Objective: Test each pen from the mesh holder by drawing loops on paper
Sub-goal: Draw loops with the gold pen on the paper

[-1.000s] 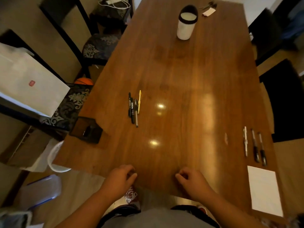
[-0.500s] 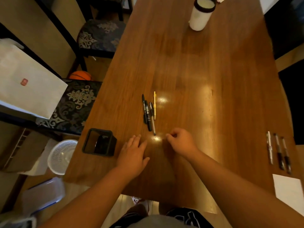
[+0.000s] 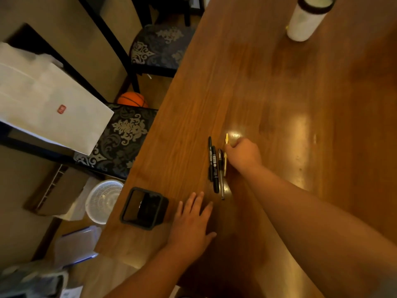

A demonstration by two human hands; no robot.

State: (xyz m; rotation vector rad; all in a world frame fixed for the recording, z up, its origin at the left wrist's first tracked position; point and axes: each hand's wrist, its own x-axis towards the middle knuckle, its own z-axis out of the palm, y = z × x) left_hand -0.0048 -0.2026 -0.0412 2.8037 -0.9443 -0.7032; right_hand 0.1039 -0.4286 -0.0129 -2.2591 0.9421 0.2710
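While the left hand (image 3: 191, 222) lies flat on the wooden table (image 3: 279, 93) with straight, spread fingers and holds nothing, the right hand (image 3: 243, 155) is over a row of four pens which lie side by side, well apart from the table's near edge. The black mesh holder (image 3: 144, 208) stands just beside the left hand, near the table's left edge; what is inside it is too dark to tell. The right hand's fingers are curled down onto the middle of the yellow pen (image 3: 226, 139), the rightmost one of the row, but it cannot be told if they already pinch it or only touch it. Next to it lie a thin dark pen (image 3: 222, 181), a thicker black marker (image 3: 215, 168) and one more black pen (image 3: 209, 145). Such a pen is probably light, stiff and smooth – it rolls easily on the polished wood, and the neighbours almost touch it. The best place to take it seems the middle of the barrel, from the free right side, with thumb and two fingertips. No paper is in view.
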